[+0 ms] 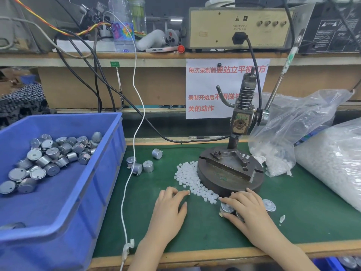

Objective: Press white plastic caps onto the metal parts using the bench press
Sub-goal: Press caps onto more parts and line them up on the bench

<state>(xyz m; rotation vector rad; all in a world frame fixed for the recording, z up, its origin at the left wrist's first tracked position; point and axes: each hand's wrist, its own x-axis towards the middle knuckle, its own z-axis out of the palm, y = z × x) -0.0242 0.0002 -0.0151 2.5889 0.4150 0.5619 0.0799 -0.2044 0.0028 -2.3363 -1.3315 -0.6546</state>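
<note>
Nearby, blue bin (110,153), bag (293,124), gripped metal part (227,209)

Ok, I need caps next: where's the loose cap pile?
Head view, centre: the cap pile curves along the left front edge of the press base, just beyond the left hand.

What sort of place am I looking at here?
Probably a small factory assembly bench: a hand-operated bench press, a blue bin of metal parts, and a pile of white plastic caps.

Left hand (170,207) beside white caps (192,180), right hand (248,210) around metal parts (226,209).
</note>
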